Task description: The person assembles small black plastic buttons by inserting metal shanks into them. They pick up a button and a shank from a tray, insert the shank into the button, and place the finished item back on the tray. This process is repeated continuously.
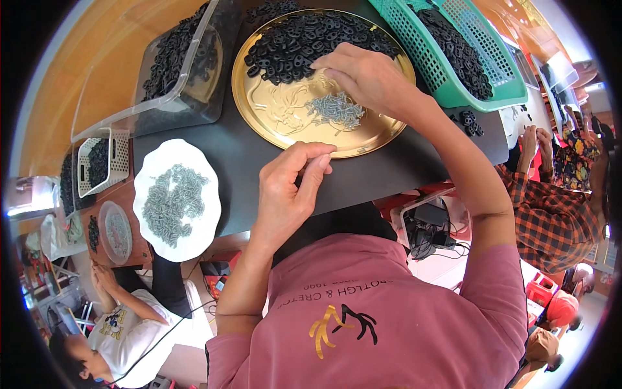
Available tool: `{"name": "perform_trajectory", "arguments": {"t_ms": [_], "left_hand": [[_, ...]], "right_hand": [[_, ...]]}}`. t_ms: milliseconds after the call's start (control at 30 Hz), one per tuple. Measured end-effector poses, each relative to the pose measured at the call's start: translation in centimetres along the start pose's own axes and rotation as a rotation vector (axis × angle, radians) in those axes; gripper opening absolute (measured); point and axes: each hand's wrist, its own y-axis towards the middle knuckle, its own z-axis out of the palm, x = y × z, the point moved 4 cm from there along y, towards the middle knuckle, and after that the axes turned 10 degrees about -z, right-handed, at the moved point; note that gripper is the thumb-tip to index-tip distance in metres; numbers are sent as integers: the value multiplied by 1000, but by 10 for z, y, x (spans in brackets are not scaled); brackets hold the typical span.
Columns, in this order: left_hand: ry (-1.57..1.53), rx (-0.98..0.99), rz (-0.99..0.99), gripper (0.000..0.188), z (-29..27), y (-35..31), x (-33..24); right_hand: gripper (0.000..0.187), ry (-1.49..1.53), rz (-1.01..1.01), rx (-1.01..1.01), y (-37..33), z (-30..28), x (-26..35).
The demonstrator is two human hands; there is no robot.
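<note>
A round gold tray [259,107] lies before me on the dark table. Small black pieces with holes [291,48] cover its far side, and a little heap of thin silver screw-like pieces [335,110] sits nearer me. My right hand [366,74] reaches over the tray, its bent fingertips at the edge of the black pieces; what they pinch is hidden. Just off the tray's near rim, my left hand [291,181] is closed, thumb and forefinger pressed together. Whatever lies between those fingertips is too small to make out.
To the left are a white scalloped plate [146,188] of silver pieces and a clear bin [194,58] of black pieces. A green basket [427,65] of black pieces stands at the far right. Loose black pieces [468,123] lie below it. Other people sit on both sides.
</note>
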Motion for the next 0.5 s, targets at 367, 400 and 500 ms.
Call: {"name": "perform_trajectory", "arguments": {"t_ms": [367, 400, 500], "left_hand": [[24, 30, 33, 13, 0, 1, -8], [27, 29, 31, 13, -1, 1, -8], [41, 27, 37, 13, -2, 0, -7]], "right_hand": [[21, -40, -26, 36, 12, 12, -11], [20, -54, -21, 46, 11, 12, -12], [17, -36, -4, 61, 6, 8, -15]]}}
